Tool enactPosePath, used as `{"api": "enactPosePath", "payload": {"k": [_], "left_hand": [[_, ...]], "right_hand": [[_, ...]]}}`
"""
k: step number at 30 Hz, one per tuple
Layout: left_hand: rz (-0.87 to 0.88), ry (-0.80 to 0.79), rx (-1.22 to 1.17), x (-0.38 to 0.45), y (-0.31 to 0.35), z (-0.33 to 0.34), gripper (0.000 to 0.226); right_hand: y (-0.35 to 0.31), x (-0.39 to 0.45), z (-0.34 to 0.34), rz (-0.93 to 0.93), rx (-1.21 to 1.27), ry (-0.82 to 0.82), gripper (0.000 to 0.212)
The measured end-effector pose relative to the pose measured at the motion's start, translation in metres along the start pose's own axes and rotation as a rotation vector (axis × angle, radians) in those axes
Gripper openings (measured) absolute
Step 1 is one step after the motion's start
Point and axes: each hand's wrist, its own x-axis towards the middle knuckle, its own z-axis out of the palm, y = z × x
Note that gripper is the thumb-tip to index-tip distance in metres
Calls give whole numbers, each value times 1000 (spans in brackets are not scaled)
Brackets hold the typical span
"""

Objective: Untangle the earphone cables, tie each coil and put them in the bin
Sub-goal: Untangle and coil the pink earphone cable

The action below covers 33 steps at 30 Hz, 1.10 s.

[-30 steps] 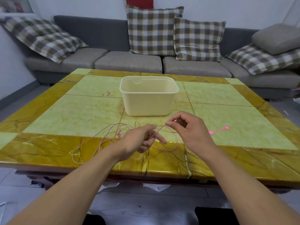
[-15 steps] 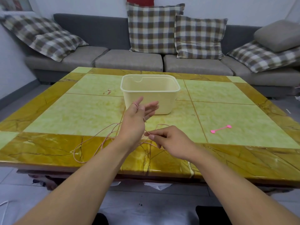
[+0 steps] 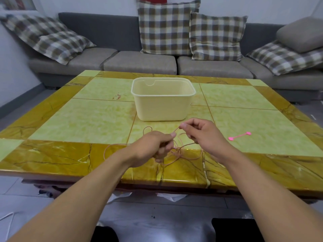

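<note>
untangling step, judging by loose loops: left hand (image 3: 153, 147) and right hand (image 3: 202, 133) each pinch the thin pink earphone cable (image 3: 181, 151) at centre frame; next comes coiling.

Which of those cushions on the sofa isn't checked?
The plain grey cushion at the far right end of the sofa, resting on top of a checked one. All the others are checked.

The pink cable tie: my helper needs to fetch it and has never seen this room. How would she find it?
Start at the yellow-green marble-patterned table in front of the grey sofa. Right of the cream plastic bin, past the right hand, lies the pink cable tie, alone on a pale tile. It is short, straight and round-ended, unlike the looping thin cable.
</note>
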Motion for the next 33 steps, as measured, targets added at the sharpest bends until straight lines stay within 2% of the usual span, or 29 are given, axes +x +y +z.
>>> {"api": "enactPosePath", "payload": {"k": [2,4,7,9,10,11,14,16,18,19,21,24,27,29,30,31,33], "left_hand": [[48,-120,-253,-4,5,3,44],[145,-113,-383,-8,14,11,31],[293,57,-565,-4,28,18,35],[399,207,-702,2,34,16,37],[449,297,-683,7,33,13,39],[490,405,-569,10,31,8,42],[512,661,65,15,8,-6,45],[441,705,343,18,-9,-17,45],[334,662,559,20,-21,-29,39],[257,621,587,18,-24,-32,36],[143,518,504,14,-24,-33,38],[85,276,302,3,-10,-18,54],[26,-76,-195,-6,9,-6,51],[81,-191,-494,-10,23,5,43],[135,-157,-606,-9,30,10,40],[203,-56,-687,-7,35,14,36],[341,251,-716,3,40,16,28]], "right_hand": [[1,3,4,-30,53,37,13],[3,4,10,-60,39,40,14],[8,1,22,-49,-11,-84,21],[6,-5,32,26,-17,-234,19],[5,-8,36,43,-27,-304,17],[3,-11,39,40,-53,-356,18],[-4,-15,38,11,-148,-408,18],[-9,-14,31,24,-167,-376,22],[-13,-13,20,21,-128,-307,20],[-15,-11,15,10,-87,-259,20],[-14,-7,5,-19,-30,-149,20],[-13,-2,1,-68,-20,11,20],[-10,2,5,-111,-28,139,18],[-7,2,12,-115,-19,110,19],[-6,1,16,-114,-25,38,24],[-5,-1,21,-103,-50,-54,31],[-3,-6,30,-49,-134,-217,33]]}}
